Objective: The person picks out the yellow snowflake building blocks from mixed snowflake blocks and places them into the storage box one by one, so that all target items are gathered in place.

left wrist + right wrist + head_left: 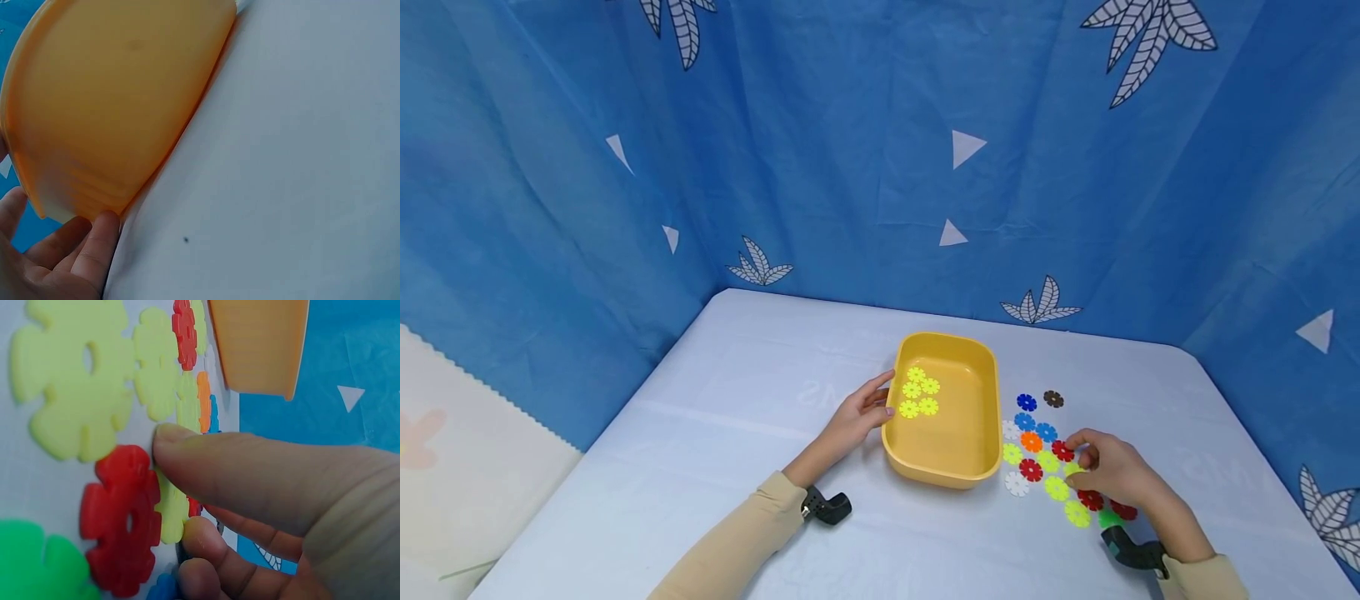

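Note:
A yellow plastic bin (964, 425) stands on the table with several yellow-green notched discs (912, 390) inside, near its left wall. My left hand (859, 412) holds the bin's left side, thumb at the rim and fingers against the outer wall (106, 144). To the right of the bin, my right hand (1116, 473) is over a spread of notched discs, thumb and index finger apart. A yellow-green disc (170, 509) lies between its thumb and fingers, beside a red disc (122, 522). Whether the fingers touch that disc I cannot tell.
Around the right hand lie white (1017, 484), orange (1032, 442), light blue (1025, 422) and green discs (1109, 519). Dark blue (1026, 402) and brown discs (1053, 399) sit farther back. A blue curtain (850, 167) stands behind the white table (737, 375).

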`<action>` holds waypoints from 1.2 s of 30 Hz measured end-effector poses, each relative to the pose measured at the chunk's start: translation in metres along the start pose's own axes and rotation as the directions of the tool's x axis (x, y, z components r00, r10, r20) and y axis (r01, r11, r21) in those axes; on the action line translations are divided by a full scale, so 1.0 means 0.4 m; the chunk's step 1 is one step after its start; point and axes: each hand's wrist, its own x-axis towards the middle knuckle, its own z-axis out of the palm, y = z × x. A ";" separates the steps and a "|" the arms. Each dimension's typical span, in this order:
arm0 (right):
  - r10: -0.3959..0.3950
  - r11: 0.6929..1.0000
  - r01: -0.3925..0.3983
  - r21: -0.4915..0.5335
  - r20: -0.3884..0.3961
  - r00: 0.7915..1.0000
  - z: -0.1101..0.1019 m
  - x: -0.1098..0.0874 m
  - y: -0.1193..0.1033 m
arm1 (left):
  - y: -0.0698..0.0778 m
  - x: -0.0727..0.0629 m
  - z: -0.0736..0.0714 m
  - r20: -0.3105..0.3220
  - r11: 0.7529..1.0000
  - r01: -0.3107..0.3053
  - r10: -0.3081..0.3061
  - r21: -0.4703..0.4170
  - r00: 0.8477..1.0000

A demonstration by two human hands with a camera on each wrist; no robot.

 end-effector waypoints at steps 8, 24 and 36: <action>-0.009 1.000 0.009 0.019 0.011 1.000 0.000 -0.001 -0.002 | 0.002 -0.001 0.001 -0.001 1.000 0.001 -0.001 -0.006 1.000; -0.004 1.000 0.004 0.013 0.015 1.000 -0.006 -0.002 0.000 | 0.003 -0.002 0.000 -0.004 1.000 -0.001 0.001 -0.008 1.000; 0.004 1.000 -0.005 -0.005 -0.010 1.000 -0.008 0.000 0.002 | 0.001 -0.002 -0.001 0.002 1.000 -0.001 0.001 -0.006 1.000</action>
